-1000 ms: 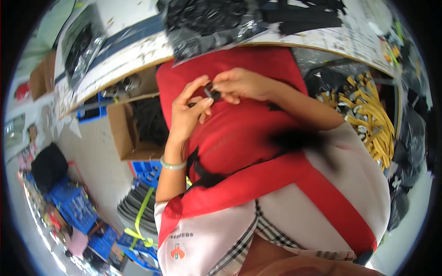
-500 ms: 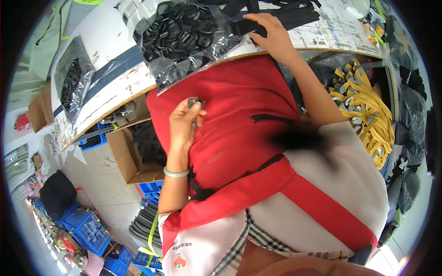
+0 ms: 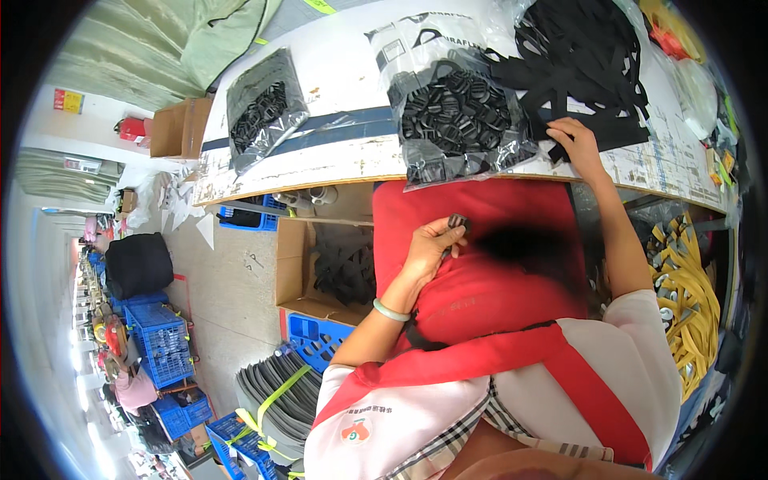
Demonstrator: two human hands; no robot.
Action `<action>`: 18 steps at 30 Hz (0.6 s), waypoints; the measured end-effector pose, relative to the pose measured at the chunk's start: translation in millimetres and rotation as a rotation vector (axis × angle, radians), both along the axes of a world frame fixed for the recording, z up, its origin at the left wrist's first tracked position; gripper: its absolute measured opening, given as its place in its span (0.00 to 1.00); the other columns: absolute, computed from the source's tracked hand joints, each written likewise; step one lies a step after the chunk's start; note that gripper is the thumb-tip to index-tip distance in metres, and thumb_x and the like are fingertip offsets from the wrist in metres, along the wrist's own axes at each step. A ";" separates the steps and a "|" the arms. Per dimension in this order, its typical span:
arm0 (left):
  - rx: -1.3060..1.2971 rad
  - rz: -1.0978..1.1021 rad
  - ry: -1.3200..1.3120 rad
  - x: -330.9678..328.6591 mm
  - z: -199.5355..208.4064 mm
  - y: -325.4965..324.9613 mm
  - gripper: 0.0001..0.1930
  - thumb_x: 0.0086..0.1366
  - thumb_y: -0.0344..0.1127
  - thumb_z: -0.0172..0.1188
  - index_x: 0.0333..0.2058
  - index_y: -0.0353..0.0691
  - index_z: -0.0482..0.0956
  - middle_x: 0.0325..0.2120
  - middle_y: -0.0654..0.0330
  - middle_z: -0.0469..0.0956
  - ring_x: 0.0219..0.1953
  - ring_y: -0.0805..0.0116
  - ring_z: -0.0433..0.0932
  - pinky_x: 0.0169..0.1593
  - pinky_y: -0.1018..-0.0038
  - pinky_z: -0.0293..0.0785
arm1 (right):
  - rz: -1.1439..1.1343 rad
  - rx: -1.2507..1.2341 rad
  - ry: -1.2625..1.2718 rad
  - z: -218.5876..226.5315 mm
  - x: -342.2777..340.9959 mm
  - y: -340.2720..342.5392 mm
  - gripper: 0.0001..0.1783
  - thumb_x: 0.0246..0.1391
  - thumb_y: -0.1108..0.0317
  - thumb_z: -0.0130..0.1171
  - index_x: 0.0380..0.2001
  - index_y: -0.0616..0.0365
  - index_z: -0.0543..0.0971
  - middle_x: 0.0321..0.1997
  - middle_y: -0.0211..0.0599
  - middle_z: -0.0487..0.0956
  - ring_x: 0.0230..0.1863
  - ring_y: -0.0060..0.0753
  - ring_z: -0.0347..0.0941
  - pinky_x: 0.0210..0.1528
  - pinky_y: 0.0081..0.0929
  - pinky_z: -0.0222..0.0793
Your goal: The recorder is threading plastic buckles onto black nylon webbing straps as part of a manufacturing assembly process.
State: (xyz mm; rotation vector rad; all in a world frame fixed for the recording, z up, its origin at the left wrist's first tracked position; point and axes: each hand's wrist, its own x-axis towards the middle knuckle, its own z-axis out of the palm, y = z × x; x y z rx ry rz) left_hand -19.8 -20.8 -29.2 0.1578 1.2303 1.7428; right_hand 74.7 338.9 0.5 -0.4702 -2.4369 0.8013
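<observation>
My left hand (image 3: 432, 250) is in front of my red apron (image 3: 504, 300), just short of the table edge. Its thumb and fingers pinch a small black plastic buckle (image 3: 458, 221). Beyond the table edge, my right hand (image 3: 582, 150) reaches to the black webbing straps (image 3: 584, 56) piled at the back right. Its fingers close on a strap end there, partly covered by the hand. Between the two hands a clear plastic bag (image 3: 416, 172) lies torn open, full of black buckles (image 3: 464, 112).
A second bag of black pieces (image 3: 260, 120) lies on the white table (image 3: 344, 164) to the left. Under the table stands a cardboard box (image 3: 292, 268) of black straps. Yellow straps (image 3: 688, 312) hang at the right. Blue crates (image 3: 160, 336) stand on the floor at left.
The view has swung left, so everything sits further right in it. My left hand still holds the buckle. My right hand's fingers, spread apart before, have drawn together at the straps.
</observation>
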 end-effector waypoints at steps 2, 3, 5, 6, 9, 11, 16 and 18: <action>-0.004 -0.056 -0.044 -0.5 1.3 -0.9 0.09 0.62 0.30 0.61 0.40 0.33 0.79 0.30 0.59 0.80 0.26 0.74 0.78 0.24 0.82 0.70 | 0.051 -0.188 -0.055 1.8 -1.0 3.7 0.13 0.53 0.67 0.60 0.37 0.66 0.80 0.38 0.41 0.79 0.41 0.36 0.75 0.46 0.26 0.66; 0.000 -0.058 -0.033 -1.1 0.6 -0.3 0.08 0.63 0.32 0.61 0.38 0.34 0.80 0.30 0.59 0.80 0.26 0.75 0.78 0.22 0.82 0.70 | 0.070 -0.220 -0.073 2.4 -0.8 6.9 0.14 0.53 0.66 0.61 0.38 0.68 0.80 0.38 0.39 0.79 0.41 0.31 0.74 0.46 0.24 0.65; 0.029 -0.042 -0.022 -0.8 1.1 0.8 0.08 0.63 0.32 0.61 0.38 0.34 0.80 0.30 0.59 0.80 0.26 0.75 0.78 0.22 0.82 0.70 | 0.064 -0.263 -0.085 4.5 0.2 11.8 0.15 0.53 0.66 0.61 0.38 0.68 0.80 0.37 0.37 0.79 0.40 0.29 0.73 0.45 0.22 0.65; 0.050 -0.029 -0.019 0.2 1.5 1.2 0.08 0.63 0.32 0.61 0.37 0.34 0.80 0.30 0.59 0.80 0.26 0.74 0.78 0.22 0.82 0.70 | 0.055 -0.315 -0.103 3.8 2.1 14.4 0.15 0.52 0.66 0.62 0.38 0.68 0.80 0.37 0.36 0.78 0.40 0.27 0.73 0.45 0.21 0.65; 0.015 -0.046 0.036 0.1 3.1 0.9 0.07 0.63 0.32 0.60 0.36 0.34 0.79 0.30 0.59 0.80 0.25 0.75 0.77 0.21 0.82 0.70 | 0.067 -0.324 -0.116 1.7 2.1 23.0 0.16 0.52 0.65 0.62 0.38 0.69 0.80 0.35 0.35 0.78 0.38 0.25 0.72 0.43 0.19 0.64; -0.014 -0.097 0.107 -1.5 2.5 -1.0 0.07 0.63 0.32 0.60 0.36 0.34 0.79 0.29 0.59 0.80 0.24 0.76 0.77 0.21 0.82 0.69 | 0.077 -0.304 -0.121 3.1 1.5 24.5 0.16 0.52 0.65 0.62 0.38 0.69 0.80 0.34 0.35 0.79 0.37 0.24 0.72 0.43 0.19 0.64; -0.083 -0.157 0.208 0.2 5.8 1.0 0.06 0.63 0.29 0.60 0.36 0.32 0.79 0.26 0.62 0.79 0.22 0.78 0.76 0.19 0.85 0.67 | 0.064 -0.325 -0.175 5.1 1.0 27.1 0.16 0.51 0.64 0.63 0.38 0.68 0.80 0.35 0.36 0.80 0.37 0.24 0.73 0.44 0.20 0.65; -0.071 -0.147 0.229 1.0 5.7 1.6 0.06 0.63 0.29 0.59 0.37 0.33 0.79 0.25 0.62 0.79 0.22 0.78 0.76 0.18 0.85 0.67 | 0.061 -0.342 -0.198 7.3 0.6 26.0 0.16 0.51 0.63 0.63 0.38 0.67 0.80 0.35 0.36 0.80 0.37 0.24 0.74 0.44 0.21 0.66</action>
